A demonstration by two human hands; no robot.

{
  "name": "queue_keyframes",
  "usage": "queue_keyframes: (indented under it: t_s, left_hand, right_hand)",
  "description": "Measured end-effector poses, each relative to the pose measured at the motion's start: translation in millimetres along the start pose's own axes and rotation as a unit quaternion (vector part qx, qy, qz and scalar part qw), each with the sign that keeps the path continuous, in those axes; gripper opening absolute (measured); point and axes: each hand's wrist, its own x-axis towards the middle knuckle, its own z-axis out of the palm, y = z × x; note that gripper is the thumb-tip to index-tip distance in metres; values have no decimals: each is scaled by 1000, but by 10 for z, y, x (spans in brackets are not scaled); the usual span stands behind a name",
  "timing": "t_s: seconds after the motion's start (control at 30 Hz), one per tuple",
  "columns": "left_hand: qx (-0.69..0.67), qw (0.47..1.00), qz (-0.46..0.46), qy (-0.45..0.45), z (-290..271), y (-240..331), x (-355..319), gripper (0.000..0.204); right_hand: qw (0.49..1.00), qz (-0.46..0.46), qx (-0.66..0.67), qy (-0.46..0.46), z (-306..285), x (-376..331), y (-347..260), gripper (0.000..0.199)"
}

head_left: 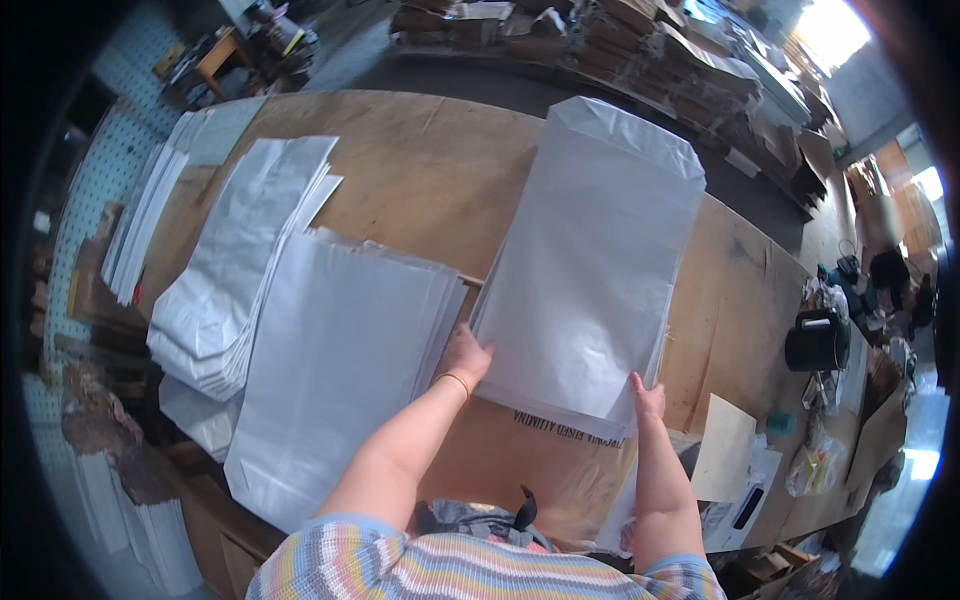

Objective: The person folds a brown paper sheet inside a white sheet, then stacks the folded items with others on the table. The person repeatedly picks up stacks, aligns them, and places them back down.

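A stack of flat white paper sacks (600, 260) lies in front of me on the wooden table, its folded ends pointing away. At its near left corner, my left hand (467, 357) is closed on the edge. My right hand (648, 397) grips the near right corner with the thumb on top, its other fingers hidden. Another stack of flat white sacks (340, 350) lies just left of my left hand. Beyond it, a folded-over pile of white sacks (240, 260) overlaps the table's left side.
Under everything is a wooden table (420, 160). At the far left lies a pile of white sheets (145, 225). A black mug (815, 342), a clear plastic bag (815, 465) and a beige card (725, 450) are on the right. Stacked brown bundles (640, 60) stand beyond the table.
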Motion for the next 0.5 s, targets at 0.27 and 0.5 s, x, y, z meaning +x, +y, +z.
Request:
queue_keyframes:
  t_s: [0.27, 0.5]
  left_hand:
    - [203, 937, 136, 248, -1646, -2582, -854, 49]
    - [244, 946, -189, 104, -3075, -4408, -1119, 61]
  right_hand:
    - [844, -342, 215, -353, 81, -2286, -444, 28]
    - [734, -131, 222, -629, 1087, -3842, -669, 82]
